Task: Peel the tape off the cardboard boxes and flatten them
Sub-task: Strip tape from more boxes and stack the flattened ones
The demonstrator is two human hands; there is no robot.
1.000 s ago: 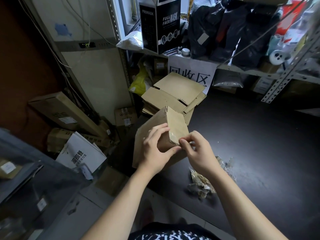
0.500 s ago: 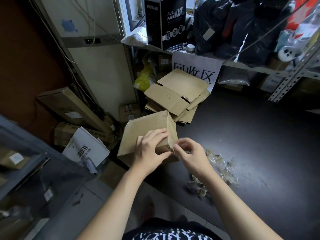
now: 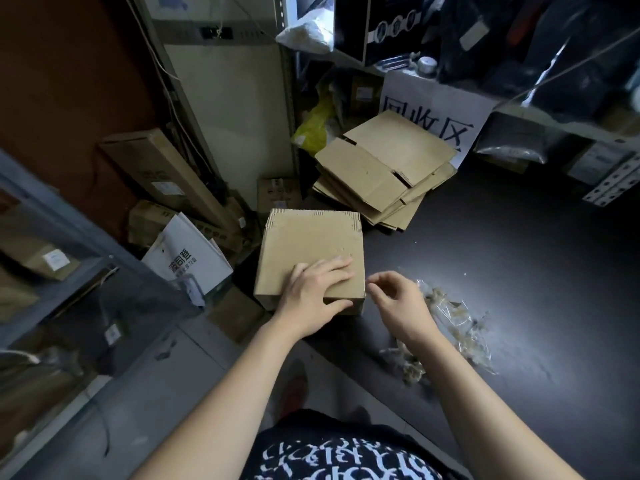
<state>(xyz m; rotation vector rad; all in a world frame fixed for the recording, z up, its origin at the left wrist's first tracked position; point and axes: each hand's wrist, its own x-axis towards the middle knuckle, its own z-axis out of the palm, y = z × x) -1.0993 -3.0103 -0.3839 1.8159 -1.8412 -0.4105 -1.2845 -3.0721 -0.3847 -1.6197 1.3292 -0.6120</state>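
Our left hand [image 3: 313,292] lies on the brown corrugated cardboard box [image 3: 311,244] at the frame's centre, fingers spread flat on top and thumb against its near face, likely to pin it to the dark surface [image 3: 502,254]. Our right hand [image 3: 398,299] hovers beside the box's near right corner, fingers loosely curled; we cannot tell whether it pinches tape. Crumpled clear tape scraps [image 3: 453,317] lie just right of it.
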